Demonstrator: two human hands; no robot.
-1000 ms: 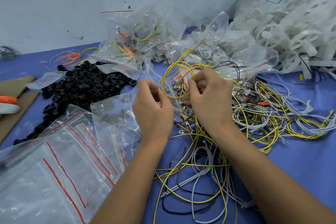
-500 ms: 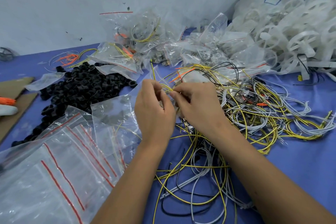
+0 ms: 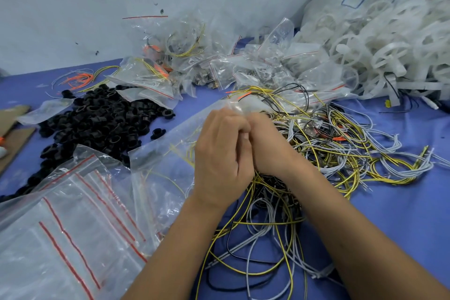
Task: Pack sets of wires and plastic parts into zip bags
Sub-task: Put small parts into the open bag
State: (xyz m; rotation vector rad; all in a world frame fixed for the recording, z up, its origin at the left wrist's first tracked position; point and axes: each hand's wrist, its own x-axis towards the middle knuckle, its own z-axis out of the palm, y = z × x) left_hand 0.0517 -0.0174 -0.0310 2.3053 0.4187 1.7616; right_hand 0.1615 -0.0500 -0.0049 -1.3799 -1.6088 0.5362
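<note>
My left hand [image 3: 220,153] and my right hand [image 3: 265,146] are pressed together at the centre of the frame, knuckles toward the camera. Both sets of fingers are curled inward and meet at the crumpled top edge of a clear zip bag [image 3: 168,151], which they pinch between them; the fingertips themselves are hidden behind the backs of my hands, so I cannot tell exactly how each one lies. The bag runs down and to the left from my hands, and thin yellow wires show faintly through its plastic. What else it holds is hard to make out.

Under and to the right of my wrists, a tangle of loose wires [image 3: 341,153] in yellow, grey and black spreads over the blue table [image 3: 401,214]; my forearms cover part of it. In the lower left, a stack of empty zip bags [image 3: 73,226] with red seal strips is cut off by the frame edge. Above it, at middle left, sits a heap of black plastic rings [image 3: 97,122]. Filled bags [image 3: 194,63] pile against the wall at upper centre, their contents blurred by glare. White plastic parts [image 3: 389,44] crowd the upper right, running out of view.
</note>
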